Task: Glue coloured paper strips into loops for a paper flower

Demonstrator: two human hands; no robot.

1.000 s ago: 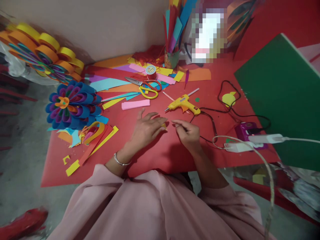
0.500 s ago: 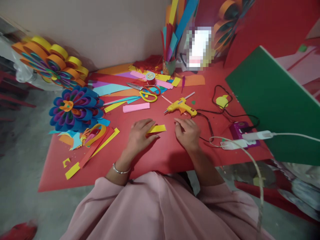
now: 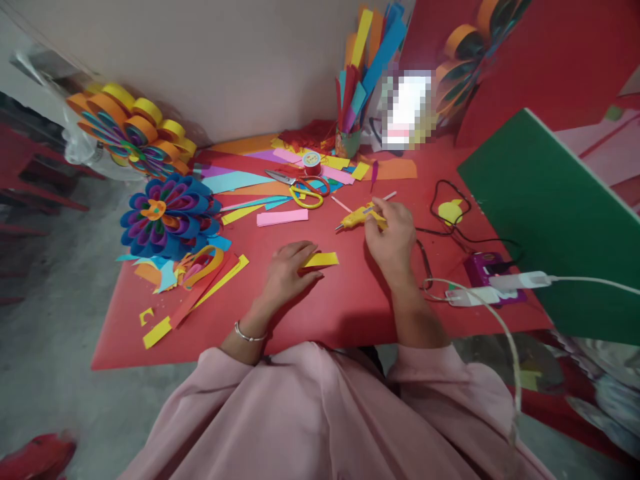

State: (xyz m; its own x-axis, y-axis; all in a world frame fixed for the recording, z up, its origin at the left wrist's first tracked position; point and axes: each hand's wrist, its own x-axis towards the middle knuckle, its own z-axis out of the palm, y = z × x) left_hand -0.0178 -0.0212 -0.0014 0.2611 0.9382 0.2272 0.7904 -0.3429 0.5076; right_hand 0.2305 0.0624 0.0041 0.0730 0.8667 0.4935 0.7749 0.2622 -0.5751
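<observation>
My left hand (image 3: 291, 270) rests on the red table with a short yellow paper strip (image 3: 324, 259) between its thumb and fingers; the strip's free end points right. My right hand (image 3: 393, 239) is closed over the handle of a yellow hot glue gun (image 3: 356, 217), hiding most of its grip. The gun lies low at the table surface, its metal nozzle pointing left. Behind the left hand is a small stack of pink paper strips (image 3: 283, 217). Beyond that lie scissors (image 3: 306, 193) with red and yellow handles.
Blue and purple (image 3: 173, 217) and orange and yellow (image 3: 133, 133) paper flowers stand at left. Paper scraps (image 3: 167, 273) lie before them. A thread spool (image 3: 312, 162) and a cup of paper strips (image 3: 349, 143) are behind. A purple power socket (image 3: 481, 268), cords and a green board (image 3: 545, 220) are at right.
My right hand has moved forward from the bare tabletop onto the glue gun's handle and closed over it. The left hand keeps the yellow strip. The camera view has shifted slightly.
</observation>
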